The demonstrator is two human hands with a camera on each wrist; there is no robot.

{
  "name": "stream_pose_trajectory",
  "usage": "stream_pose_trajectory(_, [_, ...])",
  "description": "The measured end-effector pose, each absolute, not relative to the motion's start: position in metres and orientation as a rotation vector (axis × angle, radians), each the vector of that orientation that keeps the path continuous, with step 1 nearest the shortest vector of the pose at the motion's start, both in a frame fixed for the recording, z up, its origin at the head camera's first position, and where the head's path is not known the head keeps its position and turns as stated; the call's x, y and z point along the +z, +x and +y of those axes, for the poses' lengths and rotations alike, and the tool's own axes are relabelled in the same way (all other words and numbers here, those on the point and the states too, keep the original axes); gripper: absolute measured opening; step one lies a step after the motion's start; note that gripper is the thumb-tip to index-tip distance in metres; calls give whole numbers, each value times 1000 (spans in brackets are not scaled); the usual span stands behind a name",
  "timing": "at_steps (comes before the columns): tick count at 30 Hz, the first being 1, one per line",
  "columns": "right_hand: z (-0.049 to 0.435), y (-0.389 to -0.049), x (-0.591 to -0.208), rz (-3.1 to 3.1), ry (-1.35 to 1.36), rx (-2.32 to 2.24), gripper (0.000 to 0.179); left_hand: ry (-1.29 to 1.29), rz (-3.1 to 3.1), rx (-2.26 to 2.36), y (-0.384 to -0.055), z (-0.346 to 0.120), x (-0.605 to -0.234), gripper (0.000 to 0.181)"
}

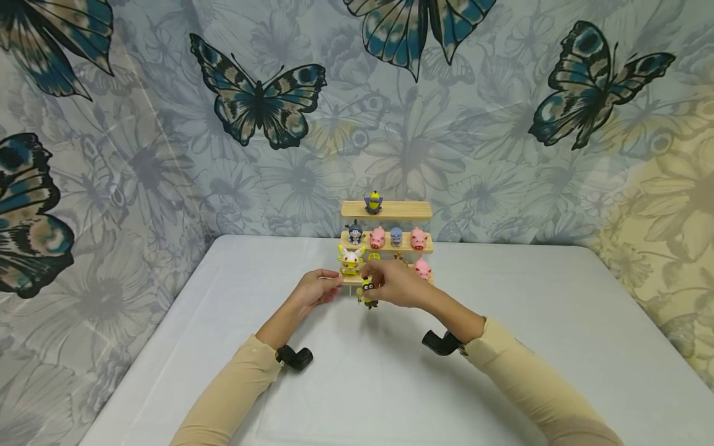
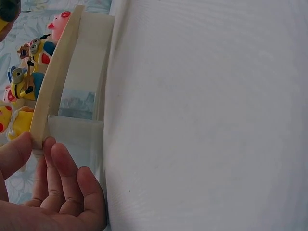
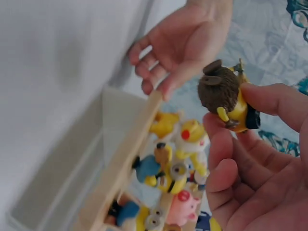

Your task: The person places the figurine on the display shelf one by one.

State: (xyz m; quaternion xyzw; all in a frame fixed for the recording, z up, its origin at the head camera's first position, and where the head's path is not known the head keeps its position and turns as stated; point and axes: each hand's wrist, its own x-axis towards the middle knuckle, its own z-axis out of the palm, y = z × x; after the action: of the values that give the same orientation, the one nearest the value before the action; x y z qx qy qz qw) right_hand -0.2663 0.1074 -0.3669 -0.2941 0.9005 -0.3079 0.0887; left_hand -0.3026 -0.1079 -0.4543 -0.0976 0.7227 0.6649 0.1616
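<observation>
My left hand (image 1: 313, 290) pinches the left end of the lowest board of a small three-tier wooden display shelf (image 1: 404, 209), thumb on top and fingers beneath. In front of that board my right hand (image 1: 398, 285) holds a yellow minion figurine (image 1: 367, 286) between thumb and fingers. The right wrist view shows this figurine's brown, furry-looking back (image 3: 219, 91). Closest to my left hand, a yellow figure with a white hood (image 1: 350, 261) stands on the lowest board. Beside it are a minion with a guitar (image 2: 29, 82) and another minion (image 2: 38, 48), partly hidden behind my right hand in the head view.
A pink pig (image 1: 422, 269) stands at the right end of the lowest board. The middle board bears a dark blue figure (image 1: 354, 233), a pig (image 1: 377, 238), a grey-blue figure (image 1: 396, 236) and another pig (image 1: 418, 239). One figure (image 1: 374, 203) tops the shelf. White cloth (image 1: 357, 384) covers the table.
</observation>
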Motion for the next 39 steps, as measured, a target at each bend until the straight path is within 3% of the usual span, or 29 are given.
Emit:
stream_pose_trajectory(22, [138,-301,-332,2928,-757,-1087,38,-314,2058,1884,-304,-108,-456,29])
stream_pose_trajectory(39, [160,-350,-322,3148,-697,-967,37,-314,2055,1880,-304,-107,-455,30])
